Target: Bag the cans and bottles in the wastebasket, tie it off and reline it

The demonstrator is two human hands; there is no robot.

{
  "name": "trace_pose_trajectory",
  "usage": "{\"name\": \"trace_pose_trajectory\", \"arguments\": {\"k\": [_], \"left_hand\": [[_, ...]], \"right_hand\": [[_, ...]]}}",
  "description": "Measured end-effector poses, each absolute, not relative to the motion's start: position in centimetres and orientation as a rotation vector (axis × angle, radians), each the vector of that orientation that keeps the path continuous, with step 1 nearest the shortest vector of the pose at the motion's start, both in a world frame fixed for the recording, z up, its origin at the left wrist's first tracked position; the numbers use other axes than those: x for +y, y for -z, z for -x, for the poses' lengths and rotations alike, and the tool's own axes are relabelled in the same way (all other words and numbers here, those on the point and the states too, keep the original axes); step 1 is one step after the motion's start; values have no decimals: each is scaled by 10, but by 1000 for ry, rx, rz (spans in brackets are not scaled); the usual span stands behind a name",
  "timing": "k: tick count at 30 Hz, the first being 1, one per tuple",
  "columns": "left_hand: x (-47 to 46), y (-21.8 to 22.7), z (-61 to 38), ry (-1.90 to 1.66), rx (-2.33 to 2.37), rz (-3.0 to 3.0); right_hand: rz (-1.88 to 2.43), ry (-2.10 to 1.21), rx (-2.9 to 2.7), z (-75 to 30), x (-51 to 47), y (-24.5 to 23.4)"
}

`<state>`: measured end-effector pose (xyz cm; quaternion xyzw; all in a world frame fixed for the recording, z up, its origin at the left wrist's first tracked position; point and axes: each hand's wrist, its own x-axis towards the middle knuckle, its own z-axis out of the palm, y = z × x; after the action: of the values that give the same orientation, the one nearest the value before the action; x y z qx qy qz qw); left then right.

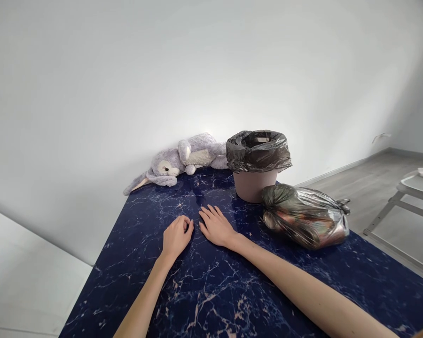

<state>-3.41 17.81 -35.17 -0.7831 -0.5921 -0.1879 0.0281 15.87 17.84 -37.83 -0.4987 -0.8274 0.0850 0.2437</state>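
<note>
My right hand (216, 226) lies palm down on the dark blue marbled table (211, 291), its fingers spread and nothing under them that I can see. Just to its left, my left hand (176, 237) rests on the same surface with the fingers curled in and the thumb near the index finger; no object shows in it. A pinkish trash bin (252, 185) lined with a black plastic bag (259, 159) stands beyond my right hand. Beside the bin, a tied dark see-through trash bag (306, 216) full of rubbish lies on its side.
A lilac plush bunny (193, 155) lies along the back edge of the table against the white wall (162, 70). At the right stands a white folding stool or chair (416, 190) on the grey floor (359, 173). White furniture (28, 277) is at the left.
</note>
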Motion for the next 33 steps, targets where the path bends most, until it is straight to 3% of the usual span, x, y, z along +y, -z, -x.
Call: {"name": "trace_pose_trajectory", "arguments": {"k": [33], "left_hand": [[177, 351, 34, 600, -1800, 2433]], "right_hand": [[1368, -222, -2257, -159, 177, 377]]}}
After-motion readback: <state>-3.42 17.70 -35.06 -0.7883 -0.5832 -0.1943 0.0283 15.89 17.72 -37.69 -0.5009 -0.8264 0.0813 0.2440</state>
